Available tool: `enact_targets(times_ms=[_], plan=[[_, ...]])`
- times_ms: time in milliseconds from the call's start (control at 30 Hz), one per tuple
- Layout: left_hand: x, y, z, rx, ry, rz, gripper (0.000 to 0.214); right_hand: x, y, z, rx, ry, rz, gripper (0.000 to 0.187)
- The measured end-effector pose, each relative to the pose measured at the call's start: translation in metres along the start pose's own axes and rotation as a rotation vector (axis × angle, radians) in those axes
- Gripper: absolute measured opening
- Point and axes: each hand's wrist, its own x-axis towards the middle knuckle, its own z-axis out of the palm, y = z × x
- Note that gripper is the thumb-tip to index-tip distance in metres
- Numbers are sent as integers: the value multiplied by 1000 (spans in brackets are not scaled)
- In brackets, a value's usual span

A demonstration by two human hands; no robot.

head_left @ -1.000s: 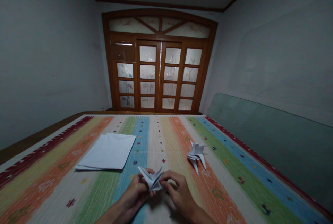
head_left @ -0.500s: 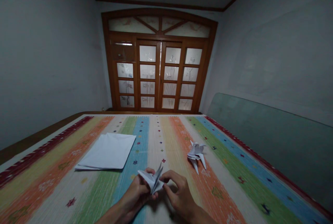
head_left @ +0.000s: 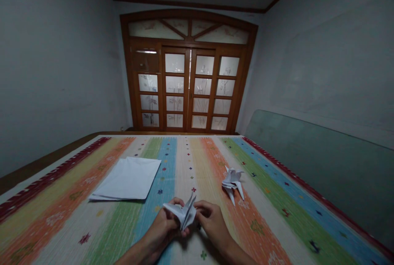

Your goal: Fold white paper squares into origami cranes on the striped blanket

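Observation:
Near the front of the table, a white origami figure (head_left: 184, 214) with pointed flaps sits between my hands. My left hand (head_left: 164, 226) grips it from the left and below, the fingers closed around its base. At its right edge, my right hand (head_left: 212, 222) pinches with thumb and forefinger; the fingertips are partly hidden by the paper. Folded white paper pieces (head_left: 232, 183) with narrow points lie together on the cloth, beyond and to the right of my right hand. To the left is a stack of white paper sheets (head_left: 127, 179), slightly fanned.
A striped, multicoloured tablecloth (head_left: 123, 232) covers the table, whose brown wooden edge (head_left: 61, 150) shows at the left. A pale green panel (head_left: 308, 146) stands along the right side. Wooden doors with glass panes (head_left: 188, 88) are at the far end.
The origami figure's right flap has swung upward, closer to the upright points. My right hand has shifted slightly with it. My left hand, the sheets and the folded pieces stay put.

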Motion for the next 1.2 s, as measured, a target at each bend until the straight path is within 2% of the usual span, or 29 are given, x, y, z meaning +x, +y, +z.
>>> enact_targets(times_ms=[233,400,533,667,800,867,1033,1200], plan=[[3,-5,-4,13,8,-35,48,0,1,0,48,-74,23,13],[4,-6,-6,-30,31,-33,49,-2,-2,0,73,-129,44,17],[3,-5,-4,-24,43,-36,49,-2,-4,0,42,-121,8,18],[-1,1,4,36,132,42,43,-2,-2,-3,-90,-72,-117,14],[-7,12,14,204,187,178,32,-4,-5,-12,-245,125,-324,31],[-8,16,15,245,213,216,30,-5,-8,-16,-301,167,-415,27],[-6,14,13,292,236,242,31,-3,-9,-18,-408,161,-517,14],[-5,11,12,357,223,295,29,0,-3,-19,-515,140,-632,21]])
